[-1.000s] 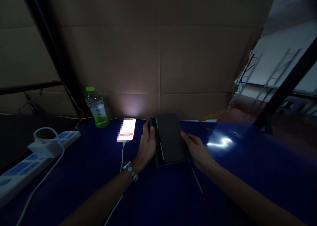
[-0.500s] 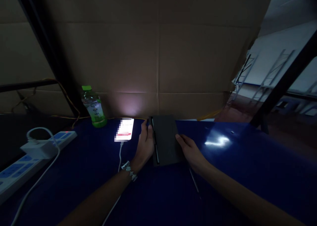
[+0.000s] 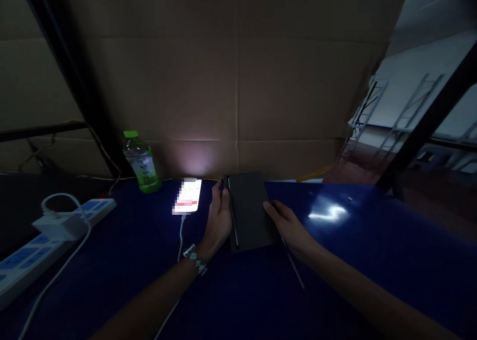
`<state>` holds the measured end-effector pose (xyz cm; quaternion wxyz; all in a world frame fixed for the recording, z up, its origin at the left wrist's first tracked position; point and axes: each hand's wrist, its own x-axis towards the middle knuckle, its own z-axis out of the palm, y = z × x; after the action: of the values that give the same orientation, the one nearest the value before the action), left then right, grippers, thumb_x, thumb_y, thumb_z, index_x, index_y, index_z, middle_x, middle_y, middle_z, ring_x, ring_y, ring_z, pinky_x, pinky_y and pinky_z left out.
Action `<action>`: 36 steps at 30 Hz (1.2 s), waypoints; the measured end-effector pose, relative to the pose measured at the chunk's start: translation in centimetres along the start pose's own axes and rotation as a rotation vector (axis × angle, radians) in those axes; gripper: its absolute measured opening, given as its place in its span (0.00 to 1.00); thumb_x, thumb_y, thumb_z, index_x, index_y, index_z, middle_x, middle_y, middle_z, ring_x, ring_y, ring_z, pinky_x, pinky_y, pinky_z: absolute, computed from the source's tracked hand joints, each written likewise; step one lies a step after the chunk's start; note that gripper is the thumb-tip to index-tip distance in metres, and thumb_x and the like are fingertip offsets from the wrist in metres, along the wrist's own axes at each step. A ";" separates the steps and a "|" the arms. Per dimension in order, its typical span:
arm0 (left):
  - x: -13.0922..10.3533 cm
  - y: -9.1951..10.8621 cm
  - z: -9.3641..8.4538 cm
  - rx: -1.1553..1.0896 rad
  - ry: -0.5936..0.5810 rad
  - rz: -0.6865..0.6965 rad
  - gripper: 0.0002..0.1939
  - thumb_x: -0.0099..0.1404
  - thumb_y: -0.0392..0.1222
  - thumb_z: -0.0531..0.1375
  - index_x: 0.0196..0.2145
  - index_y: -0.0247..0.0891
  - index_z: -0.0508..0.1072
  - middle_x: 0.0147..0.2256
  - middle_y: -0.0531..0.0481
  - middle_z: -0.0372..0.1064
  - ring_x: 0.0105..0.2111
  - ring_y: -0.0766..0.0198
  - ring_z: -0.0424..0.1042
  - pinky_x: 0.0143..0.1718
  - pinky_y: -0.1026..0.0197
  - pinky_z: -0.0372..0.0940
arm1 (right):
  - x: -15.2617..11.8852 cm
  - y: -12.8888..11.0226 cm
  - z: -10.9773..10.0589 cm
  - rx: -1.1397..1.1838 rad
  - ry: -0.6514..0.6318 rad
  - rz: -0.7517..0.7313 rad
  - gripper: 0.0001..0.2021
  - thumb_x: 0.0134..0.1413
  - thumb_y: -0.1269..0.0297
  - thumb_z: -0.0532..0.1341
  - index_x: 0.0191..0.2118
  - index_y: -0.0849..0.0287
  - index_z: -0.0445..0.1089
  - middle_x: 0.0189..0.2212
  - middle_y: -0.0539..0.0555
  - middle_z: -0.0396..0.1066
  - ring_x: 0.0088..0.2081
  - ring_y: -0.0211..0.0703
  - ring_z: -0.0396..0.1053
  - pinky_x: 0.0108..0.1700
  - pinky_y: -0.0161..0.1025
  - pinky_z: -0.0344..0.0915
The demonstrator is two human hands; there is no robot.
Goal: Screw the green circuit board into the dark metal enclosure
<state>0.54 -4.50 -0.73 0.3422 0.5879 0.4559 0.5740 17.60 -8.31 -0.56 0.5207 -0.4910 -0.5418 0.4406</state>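
Observation:
A dark, flat, book-like case [image 3: 250,211] lies at the middle of the blue table, with a thin pale strip along its left side. My left hand [image 3: 219,213] grips its left edge, thumb on top. At the right edge, my right hand [image 3: 285,223] holds the case between thumb and fingers. A thin dark stick [image 3: 294,268] sticks out from under my right hand toward the table's front; whether the fingers touch it cannot be told.
A lit phone [image 3: 189,196] with a white cable lies left of the case. Behind it stands a green-capped bottle [image 3: 143,163]. A power strip [image 3: 30,253] with a plugged-in adapter is at the far left. A cardboard wall [image 3: 238,81] rises behind the blue table [image 3: 231,300].
The thin stick below my right hand shows more clearly and has shifted slightly. Both hands keep their hold on the case, almost unmoved.

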 end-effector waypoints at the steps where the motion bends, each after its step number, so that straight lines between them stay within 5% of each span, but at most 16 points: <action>1: -0.1 0.0 0.0 -0.008 0.000 -0.008 0.24 0.73 0.55 0.44 0.62 0.46 0.54 0.57 0.44 0.62 0.57 0.55 0.63 0.55 0.52 0.61 | -0.1 -0.1 0.1 0.005 -0.010 0.009 0.15 0.59 0.49 0.57 0.38 0.54 0.72 0.33 0.57 0.77 0.34 0.50 0.75 0.34 0.46 0.72; 13: 0.9 0.3 -0.5 0.052 -0.104 0.065 0.24 0.73 0.53 0.44 0.61 0.43 0.58 0.55 0.44 0.65 0.55 0.55 0.65 0.52 0.54 0.64 | 0.2 -1.6 -1.5 0.023 -0.189 -0.021 0.13 0.56 0.58 0.62 0.45 0.54 0.75 0.37 0.58 0.78 0.36 0.51 0.77 0.37 0.48 0.75; 18: 3.3 -0.6 -2.6 0.445 -0.121 0.251 0.14 0.69 0.41 0.51 0.48 0.37 0.71 0.44 0.43 0.71 0.43 0.56 0.71 0.47 0.54 0.65 | 1.1 -2.4 -2.5 0.097 -0.043 -0.077 0.12 0.54 0.56 0.63 0.42 0.55 0.74 0.42 0.59 0.77 0.41 0.52 0.76 0.44 0.50 0.73; 23: 3.9 -3.3 -3.6 0.776 -0.217 0.220 0.09 0.61 0.35 0.58 0.40 0.35 0.74 0.40 0.43 0.68 0.39 0.56 0.69 0.43 0.55 0.66 | 2.2 -1.6 -3.3 0.066 0.104 -0.192 0.15 0.52 0.53 0.65 0.42 0.54 0.70 0.43 0.58 0.77 0.43 0.53 0.75 0.45 0.51 0.71; 36: 3.3 -3.3 -3.8 0.849 -0.308 0.241 0.11 0.59 0.30 0.54 0.34 0.36 0.76 0.34 0.43 0.72 0.34 0.57 0.72 0.38 0.56 0.66 | 1.5 -0.5 -1.9 -0.263 0.126 -0.424 0.16 0.57 0.58 0.60 0.51 0.54 0.66 0.46 0.58 0.75 0.46 0.54 0.74 0.49 0.53 0.69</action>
<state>-3.92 -0.74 -2.20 0.0662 0.8031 0.5226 0.2784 19.46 -6.90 0.25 0.5659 -0.4564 -0.6518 0.2157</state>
